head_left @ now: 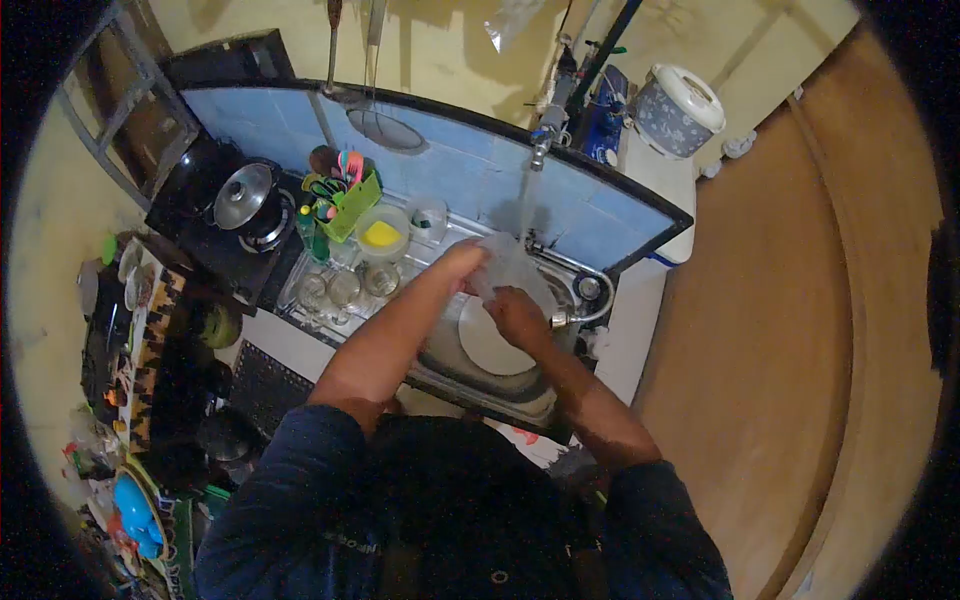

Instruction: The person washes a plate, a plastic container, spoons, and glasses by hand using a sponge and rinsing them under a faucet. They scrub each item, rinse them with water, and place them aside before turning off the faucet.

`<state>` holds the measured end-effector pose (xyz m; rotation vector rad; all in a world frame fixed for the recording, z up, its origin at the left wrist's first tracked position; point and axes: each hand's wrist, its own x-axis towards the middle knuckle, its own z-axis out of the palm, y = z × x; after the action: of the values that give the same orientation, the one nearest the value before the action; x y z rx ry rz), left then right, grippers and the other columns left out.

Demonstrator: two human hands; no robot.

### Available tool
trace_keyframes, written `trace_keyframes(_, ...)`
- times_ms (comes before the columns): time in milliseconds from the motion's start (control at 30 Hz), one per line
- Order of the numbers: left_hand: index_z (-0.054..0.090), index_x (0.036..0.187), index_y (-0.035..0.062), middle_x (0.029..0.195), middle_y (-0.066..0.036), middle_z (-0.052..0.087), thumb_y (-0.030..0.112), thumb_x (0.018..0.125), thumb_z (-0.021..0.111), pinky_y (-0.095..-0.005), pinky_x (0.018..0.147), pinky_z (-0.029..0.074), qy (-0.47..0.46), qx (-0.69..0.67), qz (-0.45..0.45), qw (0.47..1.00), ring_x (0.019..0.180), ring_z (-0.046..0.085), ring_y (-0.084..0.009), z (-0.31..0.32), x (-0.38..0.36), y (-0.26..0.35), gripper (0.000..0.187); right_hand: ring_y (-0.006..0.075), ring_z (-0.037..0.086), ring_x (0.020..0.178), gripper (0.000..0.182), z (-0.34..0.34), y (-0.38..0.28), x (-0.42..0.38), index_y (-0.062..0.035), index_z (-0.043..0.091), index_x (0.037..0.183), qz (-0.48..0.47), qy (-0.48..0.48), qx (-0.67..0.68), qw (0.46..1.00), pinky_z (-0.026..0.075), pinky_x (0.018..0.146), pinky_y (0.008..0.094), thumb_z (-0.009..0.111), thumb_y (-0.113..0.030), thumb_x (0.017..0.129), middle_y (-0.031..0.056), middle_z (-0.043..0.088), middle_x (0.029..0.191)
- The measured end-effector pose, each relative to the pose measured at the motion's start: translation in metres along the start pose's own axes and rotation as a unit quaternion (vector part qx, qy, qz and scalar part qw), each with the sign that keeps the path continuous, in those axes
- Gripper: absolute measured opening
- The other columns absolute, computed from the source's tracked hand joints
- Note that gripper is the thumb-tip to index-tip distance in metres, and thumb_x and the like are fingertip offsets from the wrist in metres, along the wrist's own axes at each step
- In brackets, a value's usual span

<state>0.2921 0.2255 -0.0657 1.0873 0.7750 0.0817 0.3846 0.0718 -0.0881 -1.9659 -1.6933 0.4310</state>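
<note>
Over the sink (455, 368), both of my hands are closed on a translucent whitish plastic item (512, 266); I cannot tell whether it is a bag or a container. My left hand (464, 264) grips its left side, with the fingers partly hidden behind it. Lower down, my right hand (520, 318) has its fingers curled at the near edge. A white round dish (490, 345) lies in the basin below my hands, partly covered by the right one. The wall tap (540, 150) stands beyond the plastic item.
Several glass jars (345, 288), a tub with a yellow sponge (381, 235) and a green cutlery basket (355, 208) stand on the drainboard at left. Farther left, a lidded pot (245, 198) sits on the stove. A rice cooker (678, 110) stands at the back right.
</note>
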Motion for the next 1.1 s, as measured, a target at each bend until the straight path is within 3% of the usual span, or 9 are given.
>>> trace_keyframes(367,0.033,0.134,0.0286,0.096,-0.006,0.05,0.039,0.095,0.039,-0.04,0.063,0.053,0.07,-0.058,0.105,0.99,0.077,0.061,-0.0228,-0.003,-0.015,-0.036,0.042,0.0407,0.05,0.103,0.048,0.018,0.015,0.057,0.0002,0.051,0.113,-0.13,0.114,-0.016,0.985,0.036,0.096,0.0465,0.06,-0.034,0.08,0.0205,0.053,0.112)
trace_keyframes(467,0.035,0.133,0.0268,0.094,-0.006,0.052,0.039,0.094,0.04,-0.04,0.064,0.054,0.093,-0.096,0.097,0.986,0.074,0.062,-0.0229,-0.003,-0.03,-0.037,0.041,0.0405,0.051,0.102,0.046,-0.011,0.021,0.044,-0.004,0.054,0.113,-0.213,-0.037,-0.05,0.975,0.038,0.093,0.0459,0.06,-0.036,0.08,0.0199,0.056,0.107)
trace_keyframes(533,0.036,0.131,0.0235,0.092,-0.006,0.053,0.037,0.095,0.039,-0.0395,0.063,0.054,0.096,-0.14,0.092,0.981,0.073,0.062,-0.0233,-0.009,-0.022,-0.044,0.039,0.0354,0.051,0.106,0.036,-0.041,0.031,0.049,-0.0039,0.064,0.097,0.042,-0.181,-0.163,0.969,0.041,0.09,0.0462,0.049,-0.035,0.086,0.0202,0.056,0.111)
trace_keyframes(733,0.052,0.113,0.0113,0.092,-0.009,0.059,0.027,0.094,0.042,-0.0422,0.065,0.053,0.033,-0.226,0.086,0.97,0.075,0.062,-0.0262,-0.016,-0.006,-0.041,0.027,0.0332,0.057,0.096,0.04,-0.109,0.049,0.03,-0.0072,0.055,0.115,-0.1,0.225,-0.136,0.96,0.046,0.083,0.0447,0.055,-0.032,0.084,0.0179,0.059,0.105)
trace_keyframes(767,0.057,0.107,0.0095,0.094,-0.011,0.06,0.027,0.093,0.043,-0.0443,0.068,0.052,-0.035,-0.226,0.094,0.969,0.077,0.062,-0.0275,-0.013,-0.006,-0.041,0.026,0.0285,0.058,0.093,0.037,-0.118,0.045,0.025,-0.008,0.055,0.115,0.119,0.102,0.175,0.972,0.047,0.081,0.0397,0.056,-0.027,0.084,0.0141,0.06,0.102)
trace_keyframes(800,0.057,0.107,0.0095,0.094,-0.011,0.06,0.027,0.093,0.043,-0.0443,0.068,0.052,-0.033,-0.23,0.096,0.968,0.077,0.062,-0.0275,-0.012,0.013,-0.057,0.026,0.0237,0.059,0.091,0.034,-0.121,0.042,0.019,-0.0087,0.055,0.115,0.325,-0.036,0.457,0.827,0.049,0.079,0.0348,0.057,-0.022,0.083,0.0104,0.061,0.1)
trace_keyframes(867,0.062,0.098,0.0095,0.095,-0.011,0.062,0.036,0.089,0.049,-0.0462,0.076,0.048,0.181,0.374,0.145,0.898,0.085,0.061,-0.0278,-0.01,0.073,-0.091,0.031,0.0211,0.059,0.088,0.04,-0.109,0.041,0.006,-0.0096,0.05,0.121,0.295,-0.053,0.528,0.795,0.05,0.076,0.0336,0.057,-0.021,0.084,0.0089,0.06,0.1)
trace_keyframes(900,0.062,0.098,0.0095,0.095,-0.011,0.062,0.036,0.089,0.049,-0.0462,0.076,0.048,0.184,0.369,0.146,0.899,0.085,0.061,-0.0278,0.001,0.075,-0.085,0.031,0.0186,0.06,0.086,0.046,-0.102,0.042,0.004,-0.0104,0.045,0.127,0.268,-0.07,0.597,0.753,0.05,0.074,0.0324,0.056,-0.02,0.084,0.0074,0.06,0.1)
trace_keyframes(1100,0.053,0.111,0.0071,0.104,-0.01,0.057,0.041,0.085,0.051,-0.0454,0.08,0.045,0.071,-0.11,0.167,0.977,0.094,0.057,-0.0272,0.058,0.05,-0.05,0.042,0.0209,0.059,0.09,0.052,-0.047,0.01,0.012,-0.0006,0.039,0.132,0.263,-0.04,0.259,0.929,0.047,0.08,0.0311,0.05,-0.028,0.089,0.0118,0.057,0.11)
